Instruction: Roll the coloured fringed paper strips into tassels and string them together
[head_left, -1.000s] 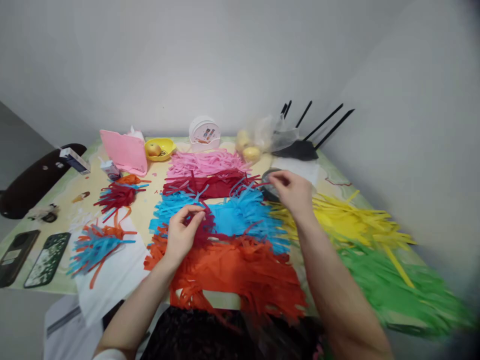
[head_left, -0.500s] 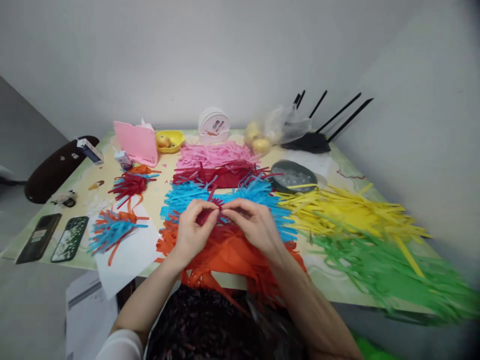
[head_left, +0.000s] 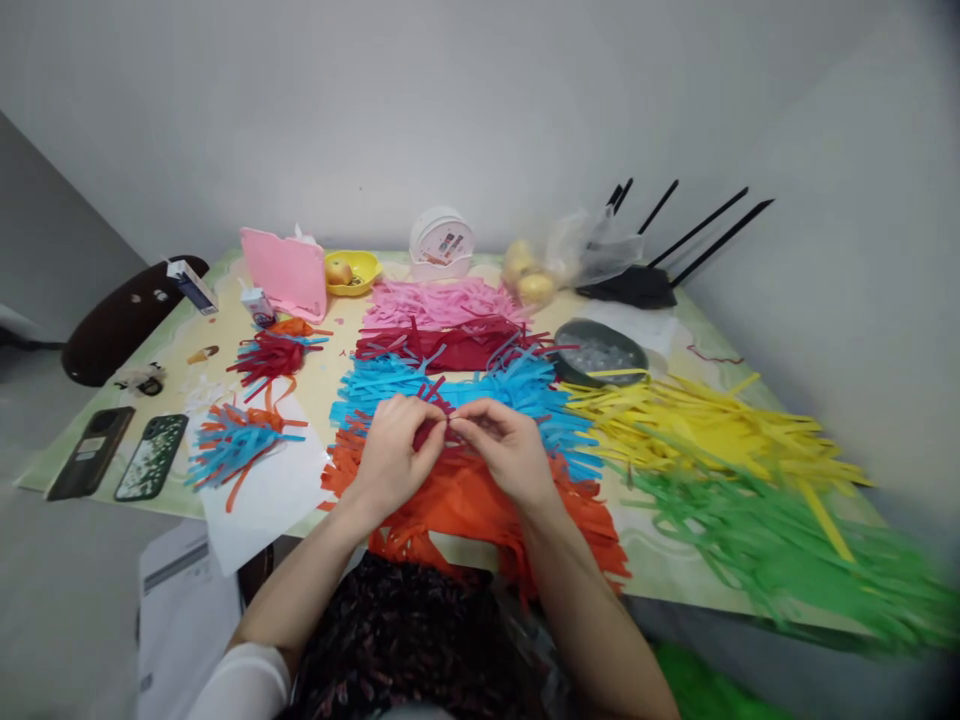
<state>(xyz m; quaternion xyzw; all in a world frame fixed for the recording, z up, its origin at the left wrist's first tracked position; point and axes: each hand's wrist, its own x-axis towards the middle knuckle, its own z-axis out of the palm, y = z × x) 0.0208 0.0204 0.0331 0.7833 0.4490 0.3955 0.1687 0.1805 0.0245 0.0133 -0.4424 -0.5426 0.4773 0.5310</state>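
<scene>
My left hand [head_left: 399, 448] and my right hand [head_left: 507, 448] meet over the middle of the table, thumbs and forefingers pinched together. Between them is a small dark red fringed piece [head_left: 435, 390], its strips poking up behind the fingertips; the rest of it is mostly hidden by the hands. Beneath lie orange fringed sheets [head_left: 450, 500] and blue fringed sheets [head_left: 517, 388]. Further back are dark red fringed sheets [head_left: 469, 350] and pink fringed sheets [head_left: 442, 303]. Two multicoloured fringe tassels lie to the left, one mostly dark red [head_left: 276, 355], the other blue and orange [head_left: 244, 440].
Yellow fringe [head_left: 712, 425] and green fringe [head_left: 795, 540] spread at right, near a dark oval tray [head_left: 596, 335]. At left lie two phones, a brown one [head_left: 91, 452] and a patterned one [head_left: 151, 458]. A pink tablet case [head_left: 285, 272] and yellow bowl [head_left: 364, 262] stand behind.
The view has shifted slightly, so the table's things sit a little to the right. Both hands keep their pinch on the dark red fringed piece, nearly in the same place.
</scene>
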